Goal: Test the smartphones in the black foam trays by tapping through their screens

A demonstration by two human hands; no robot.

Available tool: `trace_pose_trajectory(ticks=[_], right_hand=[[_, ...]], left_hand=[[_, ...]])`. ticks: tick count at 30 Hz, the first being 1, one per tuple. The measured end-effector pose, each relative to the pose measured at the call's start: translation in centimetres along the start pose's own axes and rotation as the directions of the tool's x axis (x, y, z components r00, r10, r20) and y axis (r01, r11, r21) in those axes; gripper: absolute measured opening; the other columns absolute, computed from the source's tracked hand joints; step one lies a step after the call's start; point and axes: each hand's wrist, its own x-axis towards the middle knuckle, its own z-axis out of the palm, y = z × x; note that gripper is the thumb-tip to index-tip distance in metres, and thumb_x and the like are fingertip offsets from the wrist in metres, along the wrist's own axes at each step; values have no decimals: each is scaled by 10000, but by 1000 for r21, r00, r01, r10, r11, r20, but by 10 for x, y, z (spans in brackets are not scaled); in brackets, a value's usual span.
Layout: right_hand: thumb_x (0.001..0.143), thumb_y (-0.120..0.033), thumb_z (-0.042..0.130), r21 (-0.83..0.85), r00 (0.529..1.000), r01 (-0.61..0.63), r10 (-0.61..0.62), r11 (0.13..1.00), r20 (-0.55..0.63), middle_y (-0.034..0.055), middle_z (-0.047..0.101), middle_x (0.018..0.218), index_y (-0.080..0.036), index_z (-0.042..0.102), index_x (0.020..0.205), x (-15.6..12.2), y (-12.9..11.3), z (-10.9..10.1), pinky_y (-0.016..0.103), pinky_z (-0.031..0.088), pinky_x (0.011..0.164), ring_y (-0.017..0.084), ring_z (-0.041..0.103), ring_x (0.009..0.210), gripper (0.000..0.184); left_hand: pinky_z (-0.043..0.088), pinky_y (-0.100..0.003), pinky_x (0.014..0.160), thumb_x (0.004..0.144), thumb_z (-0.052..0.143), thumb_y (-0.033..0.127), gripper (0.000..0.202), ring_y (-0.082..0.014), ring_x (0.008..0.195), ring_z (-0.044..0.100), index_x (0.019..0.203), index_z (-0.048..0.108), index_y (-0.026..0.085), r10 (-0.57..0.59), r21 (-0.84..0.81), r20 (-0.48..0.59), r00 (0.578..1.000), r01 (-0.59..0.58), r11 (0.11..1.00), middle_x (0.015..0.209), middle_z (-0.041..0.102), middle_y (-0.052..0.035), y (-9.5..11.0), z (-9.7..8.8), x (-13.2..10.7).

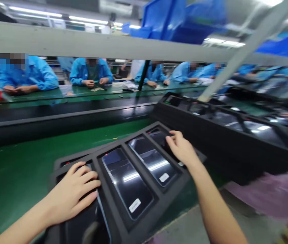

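A dark foam tray (96, 159) lies tilted in front of me, with glossy black phones in its slots. My left hand (76, 191) reaches over the leftmost phone (88, 223), its fingers bent across the screen toward the right edge. Two phones in the middle, a left one (126, 183) and a right one (151, 159), show white labels at their near ends. My right hand (180, 147) is curled at the far right slot, its thumb over the rightmost phone (159, 137). Its other fingertips are partly hidden by the hand.
A green work surface (11, 176) extends left and behind. At right stands a long black tray stack (210, 135) with more phones on top. Several people in blue jackets (90, 73) work across the line. A slanted pale post (240, 57) rises at right; blue bins (169, 20) sit overhead.
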Motion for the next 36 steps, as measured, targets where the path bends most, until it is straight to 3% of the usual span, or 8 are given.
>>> trace_pose_trajectory(ticks=[7,13,17,20,23,26,31,36], right_hand=[[885,-351,396,-118,990,121,-128,986,-51,99,633,950,-150,500,1026,-3,-1,1,316,422,830,208,559,919,266],[881,-361,392,-152,987,149,-157,977,-38,104,610,908,-158,505,934,-7,0,-1,346,417,798,224,534,846,238],[883,-360,369,-128,984,169,-175,977,-44,138,618,968,-137,506,1041,-8,-1,-5,400,406,825,269,535,919,305],[913,-341,274,-100,977,184,-193,978,-95,165,594,1083,-126,474,1135,-18,-12,-9,434,388,868,288,517,1012,368],[931,-338,239,-68,960,273,-276,960,-50,107,634,995,-177,501,1116,-37,-33,-8,368,419,833,235,564,933,358],[917,-333,316,-68,933,359,-356,931,55,66,660,858,-202,557,1033,-53,-53,2,342,439,774,222,592,833,298],[906,-301,319,-146,933,359,-354,922,60,182,632,999,-104,507,1170,-68,-64,17,436,424,815,309,564,952,380],[892,-344,369,-178,922,388,-378,904,90,236,584,1071,-43,410,1285,-74,-64,21,472,428,842,350,516,1053,497]], left_hand=[[374,-387,885,860,449,495,286,-228,956,562,789,640,294,8,34,-174,985,-2,999,937,668,2,-12,16,-11],[387,-384,837,888,426,399,298,-222,924,550,728,636,260,41,63,-158,987,-31,998,882,663,-4,-13,11,-3],[390,-372,834,882,469,320,230,-216,951,532,743,638,251,25,41,-91,996,-22,999,942,639,-11,-15,4,-3],[390,-359,852,923,380,299,302,-206,994,517,767,629,231,-35,-5,-114,993,35,999,1019,610,-30,-12,-5,-3],[396,-352,869,947,316,317,322,-195,1005,518,902,618,216,-53,-27,-78,996,51,998,1057,592,-54,1,-15,13],[399,-371,883,942,329,399,351,-221,1054,508,1010,619,213,43,10,93,995,-44,999,1119,577,-74,19,-15,46],[384,-407,905,910,390,459,407,-277,1111,463,1143,600,200,85,108,157,984,-103,989,1238,530,-116,35,2,92],[356,-426,937,922,367,429,397,-289,1146,428,1143,604,200,66,125,142,988,-84,989,1287,498,-118,35,8,95]])
